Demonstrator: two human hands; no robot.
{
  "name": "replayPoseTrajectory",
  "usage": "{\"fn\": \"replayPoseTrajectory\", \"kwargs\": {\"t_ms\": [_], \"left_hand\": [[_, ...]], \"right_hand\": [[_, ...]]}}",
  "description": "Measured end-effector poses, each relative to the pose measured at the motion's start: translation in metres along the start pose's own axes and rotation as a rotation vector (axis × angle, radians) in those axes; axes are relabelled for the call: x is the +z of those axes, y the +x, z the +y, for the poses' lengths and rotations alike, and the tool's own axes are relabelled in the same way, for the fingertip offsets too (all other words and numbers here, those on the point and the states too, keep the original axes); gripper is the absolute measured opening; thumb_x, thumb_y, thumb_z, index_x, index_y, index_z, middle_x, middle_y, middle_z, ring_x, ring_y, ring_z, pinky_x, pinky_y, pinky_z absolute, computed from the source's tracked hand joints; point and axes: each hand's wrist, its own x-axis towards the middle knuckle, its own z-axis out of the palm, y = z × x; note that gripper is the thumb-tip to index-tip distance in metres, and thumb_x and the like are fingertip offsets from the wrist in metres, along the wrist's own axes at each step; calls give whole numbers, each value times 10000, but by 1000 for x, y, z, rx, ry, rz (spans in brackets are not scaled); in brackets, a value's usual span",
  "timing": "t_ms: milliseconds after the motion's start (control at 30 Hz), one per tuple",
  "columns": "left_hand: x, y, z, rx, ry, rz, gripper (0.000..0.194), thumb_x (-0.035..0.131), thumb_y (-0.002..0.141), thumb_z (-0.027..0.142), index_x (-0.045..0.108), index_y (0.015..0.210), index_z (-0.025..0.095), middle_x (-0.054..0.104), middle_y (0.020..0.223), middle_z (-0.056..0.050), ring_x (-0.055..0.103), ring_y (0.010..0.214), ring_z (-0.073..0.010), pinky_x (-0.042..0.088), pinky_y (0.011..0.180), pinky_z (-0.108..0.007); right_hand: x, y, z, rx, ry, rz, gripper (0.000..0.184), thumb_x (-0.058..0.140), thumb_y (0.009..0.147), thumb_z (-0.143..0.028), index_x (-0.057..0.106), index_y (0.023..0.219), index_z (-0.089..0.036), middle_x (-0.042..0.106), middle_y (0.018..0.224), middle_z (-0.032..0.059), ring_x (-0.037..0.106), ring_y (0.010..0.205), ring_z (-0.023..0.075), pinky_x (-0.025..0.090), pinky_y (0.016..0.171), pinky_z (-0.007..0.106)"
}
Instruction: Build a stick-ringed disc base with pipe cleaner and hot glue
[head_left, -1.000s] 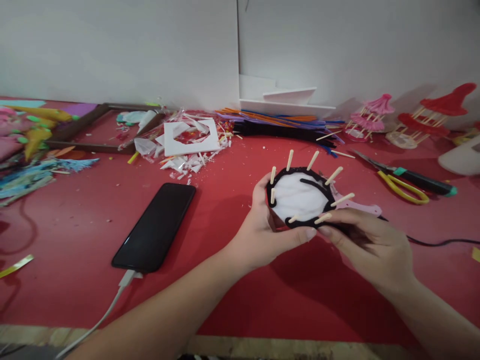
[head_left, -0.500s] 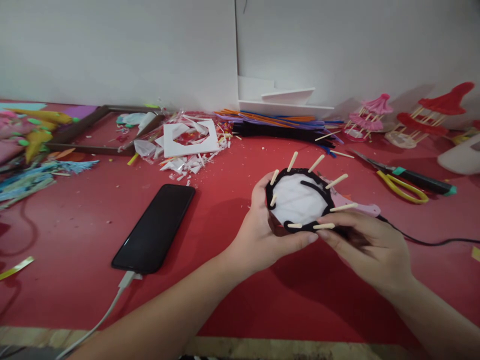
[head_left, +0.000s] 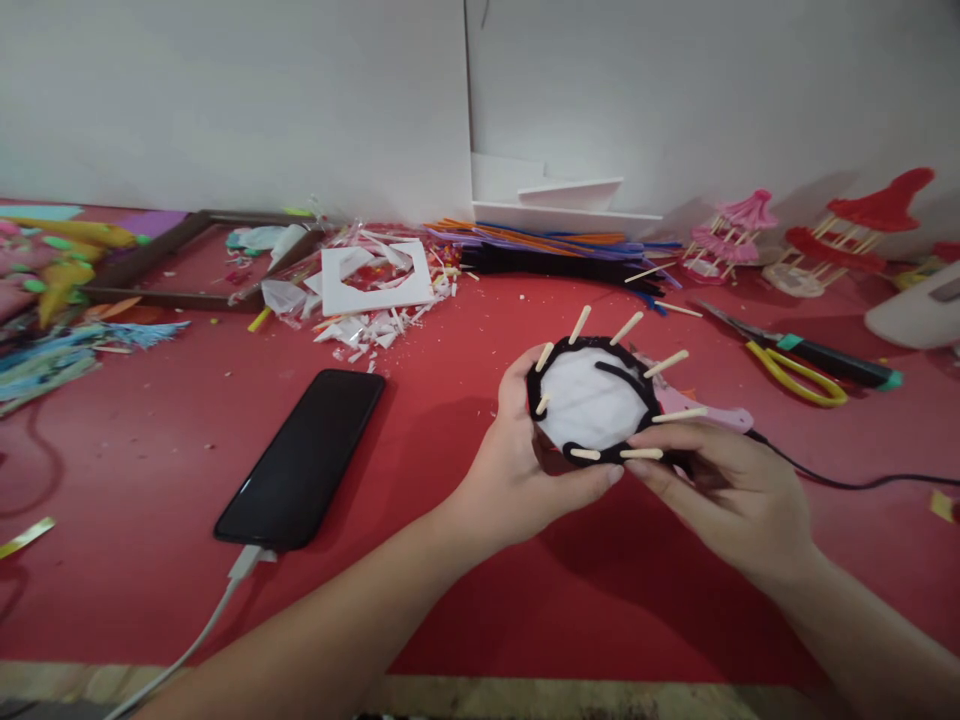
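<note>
Between my hands, above the red tabletop, is a round white craft base [head_left: 592, 405] with several wooden sticks standing around its edge. A black pipe cleaner [head_left: 626, 378] winds along the rim, and its loose end curls over the white middle. My left hand [head_left: 517, 470] is wrapped round the base's left side, with the thumb along the near edge. At the near right edge, my right hand [head_left: 735, 490] pinches the black pipe cleaner close to a stick. A pink glue gun [head_left: 720, 415] lies partly hidden behind the base and my right hand.
A black phone [head_left: 304, 460] on a white cable lies left. Behind are white foam scraps [head_left: 375, 280], a brown frame [head_left: 150, 290] and a pile of pipe cleaners [head_left: 555, 255]. Yellow-handled scissors [head_left: 799, 370], a black-handled tool [head_left: 840, 360] and pink and red stick models [head_left: 832, 240] are right.
The whole view has shifted slightly, so everything sits a little further left. Both hands keep the same hold on the base and pipe cleaner.
</note>
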Motion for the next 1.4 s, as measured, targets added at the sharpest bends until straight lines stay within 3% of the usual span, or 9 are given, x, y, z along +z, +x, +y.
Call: {"fn": "replayPoseTrajectory", "kwargs": {"t_ms": [267, 433, 667, 833, 1000, 1100, 1167, 1267, 1400], "left_hand": [[0, 0, -9, -26, 116, 167, 856, 795, 689, 159, 278, 1366, 239, 556, 1372, -133, 581, 1264, -281, 452, 1096, -455], [-1, 0, -8, -79, 137, 239, 889, 814, 659, 188, 277, 1367, 217, 546, 1382, -144, 584, 1255, -274, 466, 1071, -424], [0, -6, -8, -186, 135, 248, 969, 842, 647, 227, 261, 1422, 210, 600, 1305, -136, 613, 1201, -291, 462, 1055, -443], [-2, -4, -9, -237, 106, 281, 1001, 843, 642, 224, 232, 1435, 212, 597, 1303, -138, 623, 1169, -281, 470, 1044, -456], [-3, -2, -9, -244, 30, 290, 982, 848, 616, 187, 262, 1404, 204, 600, 1294, -140, 646, 1130, -271, 488, 1029, -450], [-5, -1, -10, -203, -12, 282, 946, 845, 623, 166, 297, 1392, 223, 609, 1290, -125, 637, 1164, -263, 475, 1051, -448], [-6, 0, -9, -173, -51, 298, 929, 847, 615, 151, 322, 1377, 229, 610, 1295, -122, 627, 1188, -260, 462, 1068, -445], [-4, 2, -4, -185, -101, 371, 910, 854, 584, 121, 353, 1336, 227, 612, 1287, -116, 634, 1171, -259, 467, 1063, -450], [-1, 4, 4, -250, -287, 429, 863, 850, 569, 84, 370, 1273, 221, 638, 1253, -111, 655, 1136, -238, 471, 1055, -430]], "right_hand": [[6, 2, 14, 14, 14, 83, 58, 701, 852, -212, 681, 862, -266, 746, 916, -3, 706, 862, 152, 562, 778, 263], [-2, 12, 12, 131, 28, 351, 27, 726, 836, -283, 716, 828, -258, 738, 819, 5, 694, 742, 162, 576, 688, 296], [-24, 87, -14, 72, 264, 446, 106, 704, 864, -275, 708, 788, -203, 729, 734, 42, 706, 660, 175, 619, 684, 334], [-2, 169, -33, 66, 194, 175, 245, 520, 966, -226, 543, 725, -190, 493, 483, -103, 592, 466, 47, 508, 567, 176], [51, 226, -69, -35, -282, -65, 522, 301, 980, -396, 542, 635, -86, 601, 667, -63, 720, 845, 98, 484, 849, 255], [81, 251, -72, -154, -327, -266, 403, 567, 927, -389, 603, 655, -94, 673, 690, 6, 741, 824, 177, 559, 839, 359], [93, 264, -64, -212, -361, -335, 222, 777, 771, -248, 690, 901, -91, 734, 857, 61, 738, 913, 259, 581, 851, 438], [89, 266, -55, -308, -364, -214, 611, 827, 681, -175, 616, 1249, -99, 694, 1173, 130, 678, 1099, 322, 551, 946, 491], [47, 215, -67, -334, -165, 110, 386, 613, 907, -222, 580, 1290, -186, 705, 1154, 68, 702, 944, 179, 546, 920, 348]]}}
